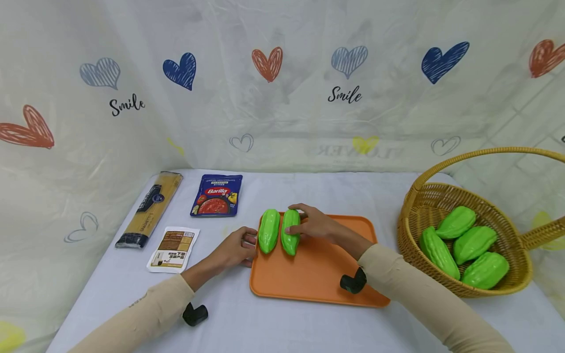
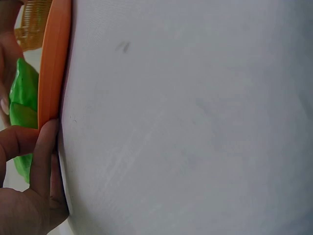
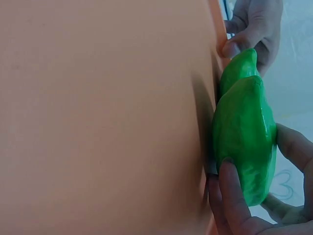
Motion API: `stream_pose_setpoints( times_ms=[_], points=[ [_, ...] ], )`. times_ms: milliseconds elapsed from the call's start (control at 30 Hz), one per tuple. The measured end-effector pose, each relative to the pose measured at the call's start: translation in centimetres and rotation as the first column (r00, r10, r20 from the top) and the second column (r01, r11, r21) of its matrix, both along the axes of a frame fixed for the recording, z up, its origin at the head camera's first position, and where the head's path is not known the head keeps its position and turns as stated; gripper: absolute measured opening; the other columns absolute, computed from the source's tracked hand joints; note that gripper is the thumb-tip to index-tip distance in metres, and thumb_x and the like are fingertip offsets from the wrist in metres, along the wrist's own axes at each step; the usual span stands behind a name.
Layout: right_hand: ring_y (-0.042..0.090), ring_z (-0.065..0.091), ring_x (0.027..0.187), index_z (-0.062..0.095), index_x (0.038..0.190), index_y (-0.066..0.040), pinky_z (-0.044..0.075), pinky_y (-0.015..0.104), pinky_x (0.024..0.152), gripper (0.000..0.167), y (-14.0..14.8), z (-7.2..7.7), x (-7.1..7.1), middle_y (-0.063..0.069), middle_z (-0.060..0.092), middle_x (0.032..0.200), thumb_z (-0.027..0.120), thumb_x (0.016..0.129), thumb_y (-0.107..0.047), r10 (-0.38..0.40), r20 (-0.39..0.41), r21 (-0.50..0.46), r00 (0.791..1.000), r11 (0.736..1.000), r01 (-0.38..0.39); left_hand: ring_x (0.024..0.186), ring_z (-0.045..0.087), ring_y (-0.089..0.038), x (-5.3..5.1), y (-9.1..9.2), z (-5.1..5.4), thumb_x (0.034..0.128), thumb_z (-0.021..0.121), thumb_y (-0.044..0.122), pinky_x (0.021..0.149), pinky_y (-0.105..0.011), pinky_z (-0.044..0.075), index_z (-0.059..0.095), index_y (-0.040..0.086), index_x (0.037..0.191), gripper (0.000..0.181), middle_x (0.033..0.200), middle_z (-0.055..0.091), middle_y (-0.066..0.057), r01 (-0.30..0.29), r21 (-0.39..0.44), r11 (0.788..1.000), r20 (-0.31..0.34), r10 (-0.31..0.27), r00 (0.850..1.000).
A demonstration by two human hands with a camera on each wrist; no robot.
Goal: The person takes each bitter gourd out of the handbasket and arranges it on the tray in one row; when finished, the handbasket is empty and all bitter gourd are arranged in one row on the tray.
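Note:
An orange tray lies on the table with two glossy green bitter melons on its left part. My right hand holds the inner bitter melon, thumb on one side and fingers on the other, as the right wrist view also shows. Beside it, along the tray's left edge, the other bitter melon lies apart from that hand. My left hand pinches the left rim of the tray; in the left wrist view its fingers press against the orange rim.
On the right stands a wicker basket with a tall handle and several more bitter melons. To the left lie a spaghetti pack, a blue Barilla sauce pouch and a white-and-brown pouch. A printed curtain hangs behind the table.

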State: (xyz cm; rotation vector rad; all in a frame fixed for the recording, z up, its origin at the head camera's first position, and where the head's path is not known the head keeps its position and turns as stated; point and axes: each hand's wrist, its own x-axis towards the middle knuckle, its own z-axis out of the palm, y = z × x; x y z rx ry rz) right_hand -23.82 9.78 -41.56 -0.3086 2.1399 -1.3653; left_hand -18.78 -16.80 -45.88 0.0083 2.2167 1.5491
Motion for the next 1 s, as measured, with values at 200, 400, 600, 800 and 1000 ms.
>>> stream_pose_setpoints(
  times_ms=[200, 400, 600, 800, 1000],
  points=[
    [0.027, 0.067, 0.105, 0.03, 0.156, -0.012, 0.059, 0.04, 0.089, 0.083, -0.4, -0.1, -0.3, 0.025, 0.041, 0.15, 0.076, 0.089, -0.027, -0.018, -0.032, 0.021, 0.999, 1.0, 0.019, 0.099, 0.061, -0.023, 0.0, 0.1, 0.2, 0.0817, 0.065, -0.003, 0.069, -0.035, 0.064, 0.048, 0.001, 0.138, 0.06, 0.12, 0.054, -0.014, -0.003, 0.004, 1.0, -0.003, 0.003, 1.0],
    [0.028, 0.067, 0.106, 0.027, 0.156, -0.008, 0.06, 0.039, 0.087, 0.086, -0.9, -0.1, -0.3, 0.027, 0.042, 0.148, 0.077, 0.088, -0.025, -0.018, -0.041, 0.026, 0.999, 0.999, 0.019, 0.097, 0.062, -0.023, 0.1, 0.1, 0.2, 0.0806, 0.066, -0.004, 0.068, -0.036, 0.064, 0.048, -0.001, 0.138, 0.06, 0.118, 0.055, -0.015, -0.001, 0.006, 1.0, -0.01, 0.001, 1.0],
    [0.026, 0.068, 0.1, 0.025, 0.158, -0.007, 0.06, 0.04, 0.088, 0.087, -1.1, 0.0, -0.2, 0.028, 0.04, 0.151, 0.076, 0.09, -0.024, 0.006, -0.046, 0.034, 0.999, 0.999, -0.005, 0.097, 0.062, -0.023, 0.2, 0.1, 0.1, 0.0813, 0.065, -0.004, 0.068, -0.036, 0.064, 0.048, 0.0, 0.137, 0.058, 0.118, 0.055, -0.015, -0.002, 0.004, 1.0, -0.011, 0.002, 1.0],
    [0.028, 0.07, 0.089, 0.022, 0.158, -0.008, 0.058, 0.043, 0.091, 0.09, -0.8, 0.4, -0.1, 0.028, 0.04, 0.151, 0.076, 0.089, -0.026, 0.008, -0.052, 0.043, 0.999, 0.999, -0.006, 0.097, 0.062, -0.023, 0.1, 0.2, 0.1, 0.0824, 0.066, -0.003, 0.068, -0.036, 0.064, 0.048, 0.0, 0.137, 0.058, 0.118, 0.056, -0.015, -0.003, 0.011, 1.0, -0.01, 0.004, 1.0],
    [0.033, 0.066, 0.107, 0.024, 0.158, -0.008, 0.058, 0.044, 0.092, 0.09, -0.2, 0.7, 0.0, 0.026, 0.043, 0.15, 0.077, 0.088, -0.031, 0.004, -0.067, 0.052, 0.998, 0.999, 0.0, 0.098, 0.061, -0.022, 0.0, 0.0, 0.0, 0.0828, 0.065, -0.004, 0.068, -0.036, 0.065, 0.048, 0.0, 0.138, 0.058, 0.118, 0.055, -0.015, 0.006, 0.008, 1.0, -0.005, -0.006, 1.0]
  ],
)
